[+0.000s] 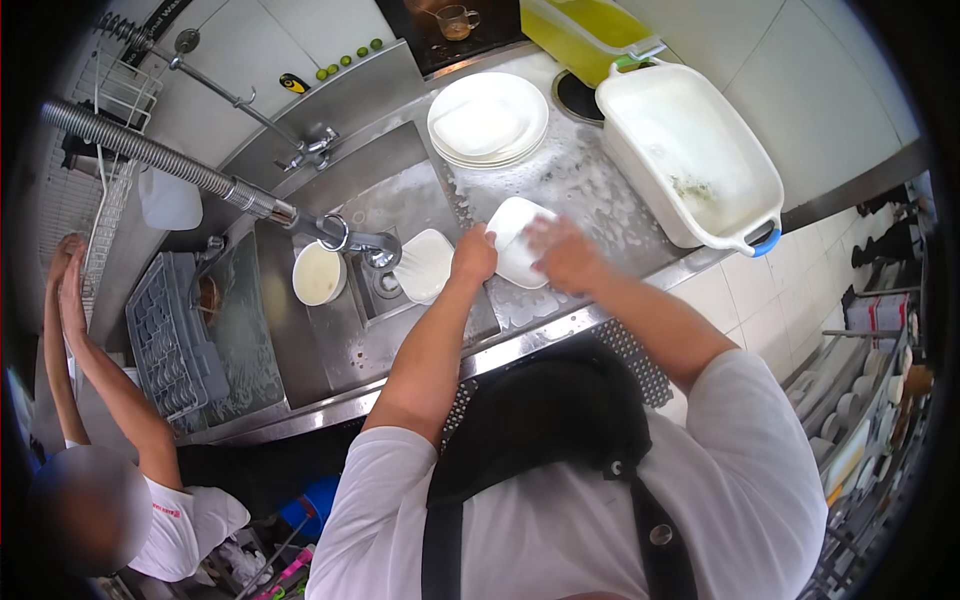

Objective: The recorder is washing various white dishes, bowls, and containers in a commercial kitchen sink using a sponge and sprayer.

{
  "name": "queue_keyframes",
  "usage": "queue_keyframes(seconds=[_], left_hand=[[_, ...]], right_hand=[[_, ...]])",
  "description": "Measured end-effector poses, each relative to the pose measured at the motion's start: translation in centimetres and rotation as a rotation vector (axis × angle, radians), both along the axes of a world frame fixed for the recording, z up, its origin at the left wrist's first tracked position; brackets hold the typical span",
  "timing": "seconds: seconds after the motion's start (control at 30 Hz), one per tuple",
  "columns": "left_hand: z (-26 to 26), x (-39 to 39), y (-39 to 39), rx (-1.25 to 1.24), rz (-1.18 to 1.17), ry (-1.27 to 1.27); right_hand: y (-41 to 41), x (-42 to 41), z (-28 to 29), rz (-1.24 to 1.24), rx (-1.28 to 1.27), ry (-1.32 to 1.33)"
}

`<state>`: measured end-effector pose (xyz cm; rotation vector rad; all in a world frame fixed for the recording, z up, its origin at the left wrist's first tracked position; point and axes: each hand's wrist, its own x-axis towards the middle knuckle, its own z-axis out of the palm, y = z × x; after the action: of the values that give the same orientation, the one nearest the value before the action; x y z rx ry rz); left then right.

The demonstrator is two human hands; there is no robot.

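My left hand (475, 256) grips the left edge of a white square dish (517, 251) over the wet steel counter. Blurred by motion, my right hand (568, 257) is at the dish's right side with fingers spread; whether it holds anything is unclear. Water runs from the spray head (384, 253) onto another white square dish (426, 267) in the sink, just left of my left hand. A white round bowl (319, 274) with cloudy liquid sits further left in the sink. Beyond my hands, a stack of white plates (487, 118) rests on the counter.
A white tub (694, 150) stands at the right, beside a yellow-green container (592, 34). A grey dish rack (174, 337) is left of the sink (300, 352). A co-worker (120, 420) reaches up at far left. The spray hose (165, 156) crosses overhead.
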<state>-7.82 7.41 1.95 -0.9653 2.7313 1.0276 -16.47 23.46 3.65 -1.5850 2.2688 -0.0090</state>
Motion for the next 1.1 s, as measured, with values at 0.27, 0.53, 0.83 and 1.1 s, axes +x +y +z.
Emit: queue_keyframes(seconds=[0.27,0.53,0.83,1.1], left_hand=[[-0.7,-0.8,0.1,0.122,0.127,-0.037],[-0.4,-0.6,0.7,0.062,0.014,0.042],[-1.9,-1.7,1.2,0.052,0.093,-0.034],[-2.2,-0.3,0.9,-0.084,0.134,-0.018]], right_hand=[[-0.8,1.0,1.3,-0.100,-0.144,-0.640],[0.1,0.6,0.7,-0.028,-0.337,0.158],[0.8,-1.4,2.5,0.116,0.090,0.238],[1.8,-0.8,1.8,0.139,0.163,0.200]])
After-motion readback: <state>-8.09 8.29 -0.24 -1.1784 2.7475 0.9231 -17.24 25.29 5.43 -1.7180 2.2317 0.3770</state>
